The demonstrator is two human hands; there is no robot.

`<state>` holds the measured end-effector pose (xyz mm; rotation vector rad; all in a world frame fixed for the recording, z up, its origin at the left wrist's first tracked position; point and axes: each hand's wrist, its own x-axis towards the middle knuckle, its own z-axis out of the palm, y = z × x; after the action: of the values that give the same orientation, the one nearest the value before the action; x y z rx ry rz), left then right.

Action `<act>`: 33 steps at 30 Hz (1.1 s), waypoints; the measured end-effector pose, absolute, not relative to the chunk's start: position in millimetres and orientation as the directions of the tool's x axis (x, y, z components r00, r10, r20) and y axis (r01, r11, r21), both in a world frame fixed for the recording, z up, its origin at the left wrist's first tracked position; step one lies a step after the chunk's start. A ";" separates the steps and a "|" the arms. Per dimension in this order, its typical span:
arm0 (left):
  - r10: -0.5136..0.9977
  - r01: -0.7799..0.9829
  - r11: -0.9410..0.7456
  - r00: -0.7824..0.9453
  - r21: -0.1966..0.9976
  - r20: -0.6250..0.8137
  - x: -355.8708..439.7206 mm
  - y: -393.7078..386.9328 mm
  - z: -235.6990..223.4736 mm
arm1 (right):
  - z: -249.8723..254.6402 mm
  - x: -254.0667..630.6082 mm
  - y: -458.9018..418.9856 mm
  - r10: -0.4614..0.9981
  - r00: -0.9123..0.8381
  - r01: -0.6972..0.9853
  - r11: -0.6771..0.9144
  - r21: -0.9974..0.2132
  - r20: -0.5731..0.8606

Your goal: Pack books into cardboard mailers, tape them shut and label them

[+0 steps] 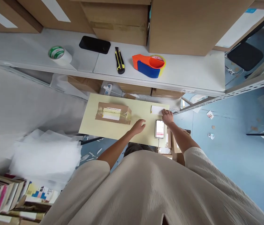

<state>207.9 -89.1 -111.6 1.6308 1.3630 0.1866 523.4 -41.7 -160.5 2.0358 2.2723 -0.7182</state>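
On a pale yellow tabletop (88, 120) lies a brown cardboard parcel (124, 117) with clear tape and a white label on top. To the right of the parcel, my left hand (138, 127) hovers over or rests on the tabletop, fingers loosely curved, thumb apart, nothing in it. My right hand (168, 117) has its fingers closed at the right end of a flat white paper label (156, 110) near the far edge. Just below that hand is a phone (159, 129) with a lit screen and a cable running from its lower end.
A grey shelf (188, 73) crosses ahead, bearing a tape roll (60, 56), a dark phone (94, 44), a box cutter (119, 61), an orange-blue tape dispenser (148, 66) and large cartons (181, 28). White sheets (47, 153) and books (3, 197) are at left; cartons (176, 145) stand at right.
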 end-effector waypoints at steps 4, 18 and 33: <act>0.826 0.674 0.110 0.347 0.731 -0.444 211.4 -88.7 -112.7 | -155.1 525.3 -42.4 0.939 -0.169 0.948 0.071 -0.312 -0.300; 0.836 0.610 0.144 0.346 0.779 -0.425 235.6 -70.3 -103.1 | -124.7 515.7 -36.9 0.972 -0.114 0.920 0.024 -0.392 -0.207; 0.885 0.588 0.365 0.022 0.722 -0.466 270.6 43.7 -87.3 | -108.7 443.9 -47.2 0.804 -0.595 0.677 0.512 -0.529 0.017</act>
<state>270.6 43.7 -87.3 1.3264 1.6702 0.3889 443.9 -47.2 -108.7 1.4782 2.9521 -0.8306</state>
